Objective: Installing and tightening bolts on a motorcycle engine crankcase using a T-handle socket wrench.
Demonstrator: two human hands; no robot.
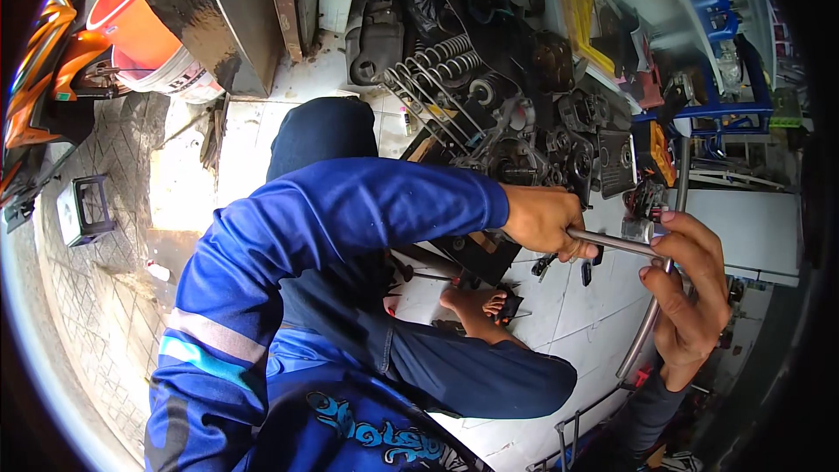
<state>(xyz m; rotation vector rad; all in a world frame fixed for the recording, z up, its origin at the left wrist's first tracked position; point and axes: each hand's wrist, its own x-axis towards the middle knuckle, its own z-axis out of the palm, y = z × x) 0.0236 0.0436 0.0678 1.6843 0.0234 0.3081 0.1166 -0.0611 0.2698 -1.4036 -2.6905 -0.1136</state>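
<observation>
Clamping the left hand (546, 220) shut around one end of the short cross bar of a metal T-handle rod (622, 245), with the right hand (690, 297) curling its fingers and thumb about the junction where that bar meets the long shaft; holding the whole rod in the air above the white tiled floor (577, 323), just right of the bare foot (476, 304) and in front of the heap of dark engine parts (542, 131) and coil springs (437, 61). Judging the weak point to be the right-hand hold: gripping more with fingertips than palm, on smooth and possibly oily steel, and so risking the shaft twisting or sliding out. Dropping from here, likely landing on the unprotected foot or among the small loose pieces (587, 269) lying on the tiles beside it. Swinging the shaft's long lower end, also risking a knock against the thin metal frame (572, 428) near the knee.
</observation>
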